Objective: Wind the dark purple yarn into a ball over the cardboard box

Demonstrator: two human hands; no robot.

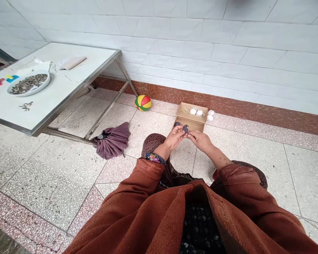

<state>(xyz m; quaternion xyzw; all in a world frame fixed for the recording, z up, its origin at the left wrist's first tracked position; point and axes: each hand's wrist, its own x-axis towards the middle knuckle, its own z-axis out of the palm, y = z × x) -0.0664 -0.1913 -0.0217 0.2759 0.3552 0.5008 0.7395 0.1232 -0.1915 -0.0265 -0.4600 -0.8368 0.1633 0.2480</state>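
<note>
Between finger and thumb, my left hand [174,137] grips a small dark purple-grey piece of knitted or crocheted yarn [185,128]. My right hand [202,141] is closed in a pinch at the right edge of this piece; whatever its fingertips hold is too small to make out. Just beyond both hands, an open cardboard box [192,120] sits on the floor, partly hidden by them. Two white yarn balls [196,111] lie in its far part, and a dark ball [177,124] shows beside my left fingers.
More white balls [210,115] lie right of the box. A colourful ball [143,102] rests near the wall. A folded purple umbrella [113,141] leans by the leg of a low table [66,93], which bears a plate [46,83] of sunflower seeds.
</note>
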